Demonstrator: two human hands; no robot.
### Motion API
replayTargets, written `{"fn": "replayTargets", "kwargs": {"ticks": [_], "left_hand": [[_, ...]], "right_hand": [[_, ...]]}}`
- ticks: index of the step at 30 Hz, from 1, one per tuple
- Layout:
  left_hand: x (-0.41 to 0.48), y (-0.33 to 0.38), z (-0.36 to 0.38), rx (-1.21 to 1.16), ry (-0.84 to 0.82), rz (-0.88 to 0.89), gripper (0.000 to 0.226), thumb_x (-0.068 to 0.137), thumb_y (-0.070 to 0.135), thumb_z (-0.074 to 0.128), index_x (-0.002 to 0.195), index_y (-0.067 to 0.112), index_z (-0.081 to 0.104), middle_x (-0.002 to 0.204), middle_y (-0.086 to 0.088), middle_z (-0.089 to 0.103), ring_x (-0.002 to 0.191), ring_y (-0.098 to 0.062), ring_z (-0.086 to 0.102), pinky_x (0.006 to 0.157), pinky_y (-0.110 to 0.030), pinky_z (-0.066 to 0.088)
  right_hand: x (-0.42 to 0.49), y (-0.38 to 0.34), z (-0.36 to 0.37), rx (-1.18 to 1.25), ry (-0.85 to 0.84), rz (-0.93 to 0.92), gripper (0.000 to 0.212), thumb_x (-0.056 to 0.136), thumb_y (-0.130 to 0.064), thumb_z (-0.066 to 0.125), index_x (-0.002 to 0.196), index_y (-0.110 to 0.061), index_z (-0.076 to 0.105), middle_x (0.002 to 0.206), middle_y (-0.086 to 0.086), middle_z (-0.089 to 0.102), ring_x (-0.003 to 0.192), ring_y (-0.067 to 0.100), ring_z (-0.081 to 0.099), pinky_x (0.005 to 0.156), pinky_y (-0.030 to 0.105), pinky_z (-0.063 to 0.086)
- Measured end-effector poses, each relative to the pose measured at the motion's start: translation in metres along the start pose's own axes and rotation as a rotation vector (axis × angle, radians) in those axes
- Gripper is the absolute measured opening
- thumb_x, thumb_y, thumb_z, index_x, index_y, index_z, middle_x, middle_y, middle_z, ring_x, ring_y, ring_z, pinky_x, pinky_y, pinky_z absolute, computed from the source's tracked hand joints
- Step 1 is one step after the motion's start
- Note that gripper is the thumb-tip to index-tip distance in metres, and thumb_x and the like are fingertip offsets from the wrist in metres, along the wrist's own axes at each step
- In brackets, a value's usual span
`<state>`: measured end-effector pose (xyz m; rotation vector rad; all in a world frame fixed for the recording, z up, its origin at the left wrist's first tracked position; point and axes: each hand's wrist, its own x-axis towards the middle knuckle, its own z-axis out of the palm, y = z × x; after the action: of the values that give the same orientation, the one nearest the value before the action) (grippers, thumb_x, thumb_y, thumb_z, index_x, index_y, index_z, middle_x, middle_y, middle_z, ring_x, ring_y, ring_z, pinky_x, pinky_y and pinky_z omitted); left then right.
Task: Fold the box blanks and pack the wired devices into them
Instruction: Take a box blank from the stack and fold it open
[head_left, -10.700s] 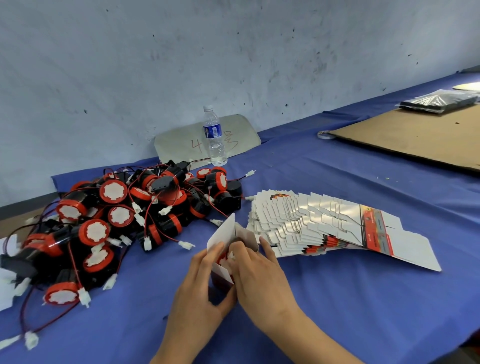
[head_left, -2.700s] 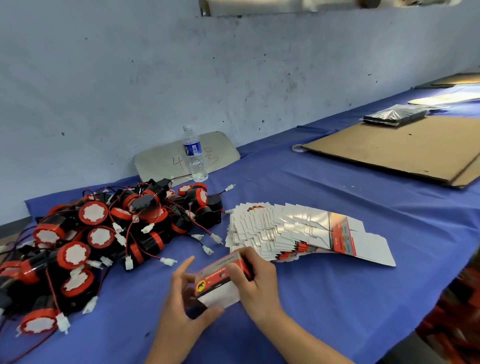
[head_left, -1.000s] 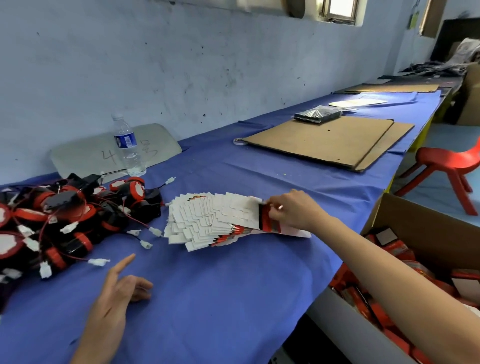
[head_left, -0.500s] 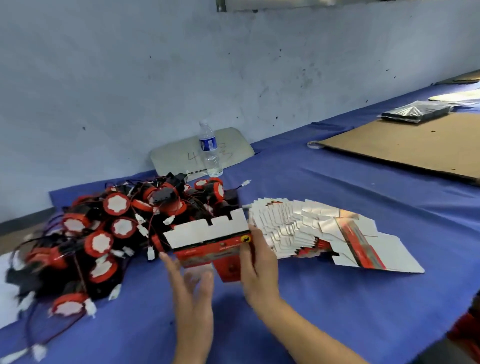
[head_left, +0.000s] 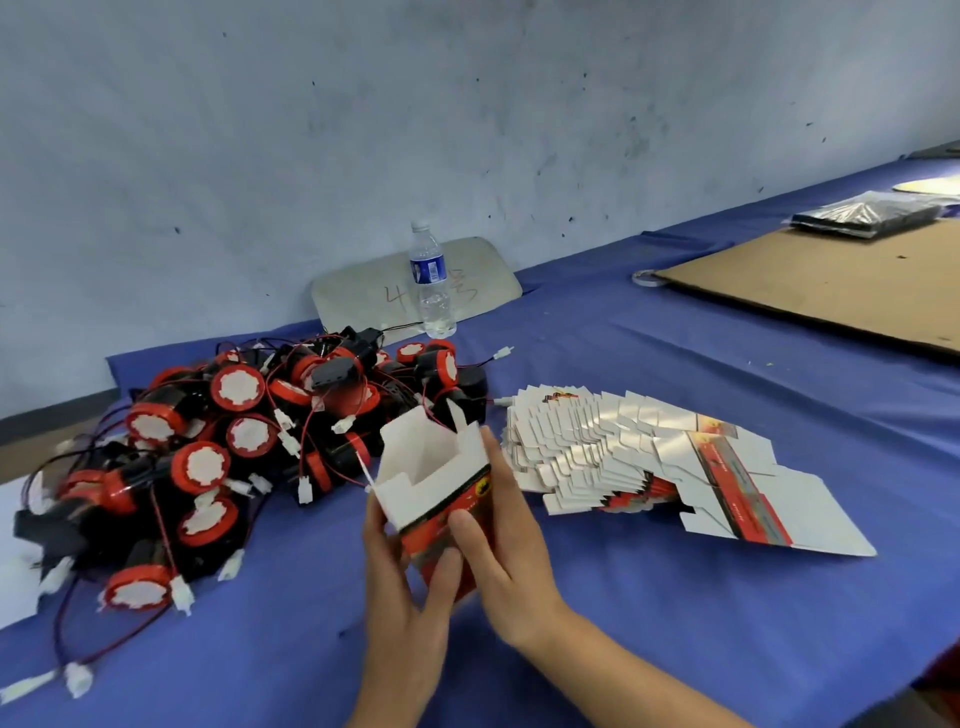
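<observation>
A: Holding a box (head_left: 439, 499) up over the blue table (head_left: 649, 623), that is what the two hands do. The left hand (head_left: 402, 597) is curled round the left side of it, thumb on the red front. The right hand (head_left: 511, 561) wraps round the right side, and its thumb presses the red front too.

B: Is the box shut?

A: No. Its top is open. The white flaps stick up and you can see white inside. I cannot tell if something is in it.

B: What is next to the hands?

A: On the right lies a spread-out stack of flat box blanks (head_left: 623, 457), white with a bit of red. They rest on the table, just beside the box. On the left is a big heap of wired devices (head_left: 249, 447). They are black and red with white round tops. Thin red and black wires with little white plugs stick out all over.

B: And farther back?

A: A water bottle (head_left: 431, 280) stands behind the heap. A gray board (head_left: 483, 280) with writing leans on the wall (head_left: 363, 130) behind it. Far on the right lies a brown cardboard sheet (head_left: 831, 280), with a dark shiny packet (head_left: 867, 213) at its far end
</observation>
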<state>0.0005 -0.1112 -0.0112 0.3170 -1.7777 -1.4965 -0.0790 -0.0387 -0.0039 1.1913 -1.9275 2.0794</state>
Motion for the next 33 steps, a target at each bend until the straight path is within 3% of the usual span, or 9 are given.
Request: {"fn": "replayTargets", "kwargs": {"ticks": [4,7,9,11,15,20,26,29,33], "left_hand": [[-0.007,-0.005,0.003,0.096,-0.103,0.019,0.07,0.078,0.055,0.053,0.141,0.032,0.035,0.139,0.01,0.052,0.13,-0.014,0.049,0.094,-0.03,0.047],[-0.007,0.0,0.004,0.148,-0.116,0.057,0.054,0.083,0.06,0.046,0.134,0.043,0.039,0.136,0.026,0.052,0.129,-0.003,0.048,0.098,-0.026,0.046],[-0.004,0.003,0.002,0.178,-0.096,0.098,0.059,0.084,0.064,0.049,0.136,0.038,0.04,0.132,0.03,0.053,0.122,0.003,0.052,0.093,-0.016,0.046],[0.0,0.002,-0.001,0.196,-0.063,0.104,0.06,0.079,0.058,0.056,0.133,0.034,0.043,0.122,0.031,0.058,0.11,0.008,0.058,0.08,-0.009,0.047],[0.002,-0.003,-0.004,0.229,0.007,0.097,0.06,0.065,0.049,0.056,0.122,0.042,0.039,0.111,0.04,0.056,0.101,0.015,0.056,0.072,-0.017,0.046],[0.003,-0.003,-0.007,0.247,0.036,0.088,0.062,0.062,0.052,0.059,0.12,0.054,0.037,0.117,0.042,0.051,0.106,0.016,0.052,0.076,-0.018,0.043],[0.003,-0.002,-0.005,0.263,0.019,0.096,0.063,0.061,0.055,0.059,0.119,0.049,0.038,0.115,0.043,0.051,0.106,0.016,0.052,0.069,-0.009,0.046],[0.003,-0.006,-0.008,0.251,0.028,0.092,0.064,0.058,0.056,0.061,0.118,0.048,0.04,0.113,0.044,0.052,0.105,0.015,0.053,0.075,-0.016,0.044],[0.003,-0.003,-0.008,0.251,0.012,0.177,0.077,0.063,0.055,0.066,0.132,0.051,0.032,0.122,0.044,0.049,0.11,0.016,0.051,0.075,-0.006,0.046]], "right_hand": [[-0.001,0.003,0.003,0.013,-0.106,-0.005,0.057,0.099,-0.044,0.035,0.15,-0.035,0.013,0.157,-0.018,0.019,0.146,0.009,0.017,0.117,0.027,0.02],[-0.001,0.003,0.004,-0.033,-0.174,-0.044,0.056,0.098,-0.039,0.034,0.151,-0.03,0.018,0.16,-0.013,0.012,0.147,0.008,0.005,0.118,0.025,0.011],[0.0,0.0,0.002,0.019,-0.128,-0.06,0.056,0.097,-0.043,0.038,0.149,-0.029,0.024,0.157,-0.01,0.021,0.147,0.014,0.014,0.117,0.03,0.018],[0.003,-0.004,-0.003,0.136,-0.051,-0.031,0.054,0.096,-0.046,0.042,0.146,-0.03,0.028,0.152,-0.016,0.032,0.142,0.008,0.026,0.111,0.022,0.026],[0.003,-0.006,-0.011,0.266,0.09,0.024,0.053,0.093,-0.039,0.042,0.144,-0.041,0.027,0.129,-0.025,0.053,0.12,-0.001,0.05,0.093,0.009,0.037],[0.004,-0.007,-0.011,0.296,0.071,0.082,0.045,0.092,-0.042,0.042,0.136,-0.035,0.04,0.115,-0.039,0.054,0.109,-0.015,0.05,0.086,0.002,0.037],[0.004,-0.008,-0.011,0.288,0.085,0.119,0.046,0.087,-0.049,0.046,0.132,-0.037,0.047,0.105,-0.025,0.059,0.098,-0.003,0.058,0.083,0.011,0.044],[0.003,-0.008,-0.012,0.25,0.096,0.087,0.038,0.093,-0.028,0.045,0.131,-0.03,0.046,0.103,-0.03,0.057,0.091,-0.01,0.055,0.079,0.007,0.042],[0.003,-0.009,-0.012,0.222,0.116,0.033,0.047,0.089,0.0,0.037,0.13,-0.02,0.044,0.104,-0.035,0.056,0.086,-0.017,0.052,0.075,0.002,0.042]]}}
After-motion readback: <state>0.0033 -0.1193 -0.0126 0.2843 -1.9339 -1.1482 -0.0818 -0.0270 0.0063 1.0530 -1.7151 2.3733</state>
